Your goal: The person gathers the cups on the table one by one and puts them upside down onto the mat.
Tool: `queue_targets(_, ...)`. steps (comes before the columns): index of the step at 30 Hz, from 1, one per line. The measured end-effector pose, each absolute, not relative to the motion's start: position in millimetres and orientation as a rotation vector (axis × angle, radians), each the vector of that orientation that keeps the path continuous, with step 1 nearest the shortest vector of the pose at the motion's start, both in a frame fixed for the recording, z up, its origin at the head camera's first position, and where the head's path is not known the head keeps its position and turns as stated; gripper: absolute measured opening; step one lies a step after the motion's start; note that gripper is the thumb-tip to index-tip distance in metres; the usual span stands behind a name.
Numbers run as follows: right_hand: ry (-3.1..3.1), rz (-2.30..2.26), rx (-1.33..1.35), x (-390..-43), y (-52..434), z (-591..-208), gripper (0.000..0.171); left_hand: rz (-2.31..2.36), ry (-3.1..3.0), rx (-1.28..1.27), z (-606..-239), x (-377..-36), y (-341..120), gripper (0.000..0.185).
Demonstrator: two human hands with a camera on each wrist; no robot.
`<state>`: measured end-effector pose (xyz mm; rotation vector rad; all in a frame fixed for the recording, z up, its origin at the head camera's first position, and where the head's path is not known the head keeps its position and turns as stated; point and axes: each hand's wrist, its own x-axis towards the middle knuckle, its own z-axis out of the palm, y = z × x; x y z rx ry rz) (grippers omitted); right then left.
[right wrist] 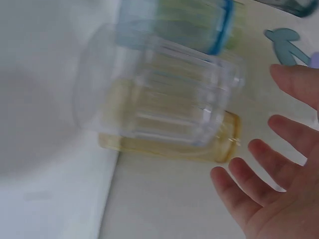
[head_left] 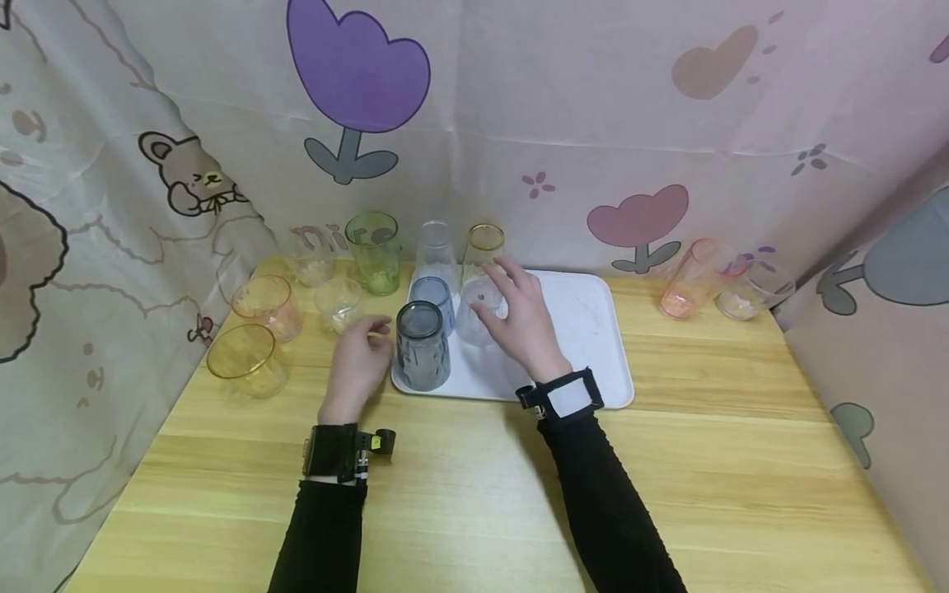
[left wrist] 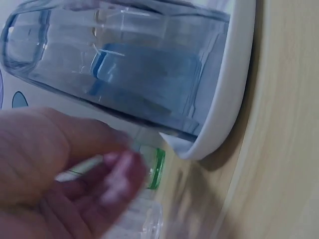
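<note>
A white tray (head_left: 586, 329) lies on the wooden table with several cups at its left end. A dark grey cup (head_left: 423, 346) stands upside down at the tray's front left corner, with a blue cup (head_left: 432, 295) behind it. My left hand (head_left: 363, 346) rests on the table just left of the grey cup (left wrist: 124, 69), fingers (left wrist: 75, 169) loosely curled and holding nothing. My right hand (head_left: 507, 301) hovers with spread fingers (right wrist: 249, 164) beside a clear ribbed cup (head_left: 474, 321) (right wrist: 159, 89), apart from it. A gold-rimmed cup (head_left: 483, 245) and a clear cup (head_left: 435, 247) stand behind.
Left of the tray stand a green cup (head_left: 374, 251), two clear cups (head_left: 338, 303), an orange cup (head_left: 267, 306) and a yellow cup (head_left: 246, 360). At the back right a pink cup (head_left: 689, 280) and a clear cup (head_left: 756, 292) lie tilted. Patterned cloth walls in three sides.
</note>
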<state>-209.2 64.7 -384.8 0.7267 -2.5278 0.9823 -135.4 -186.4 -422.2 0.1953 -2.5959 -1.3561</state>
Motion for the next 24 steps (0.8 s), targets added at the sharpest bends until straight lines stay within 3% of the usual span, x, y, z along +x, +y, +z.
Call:
queue_targets(9, -2.439, 1.031, 0.572, -206.2, 98.8, -375.2, 0.048, -1.081, -2.180, 0.032, -420.5, -140.8, -190.2, 0.042)
queue_targets(19, -2.610, 1.003, 0.295, -213.3, 167.2, -385.1, 0.044, -1.116, -2.118, 0.291, -423.2, -144.9, -206.8, 0.094)
queue_targets(24, -2.787, 0.920, 0.141, -214.2, 208.3, -391.4, 0.051, -1.254, -2.141, 0.417, -428.0, -146.5, -210.4, 0.107)
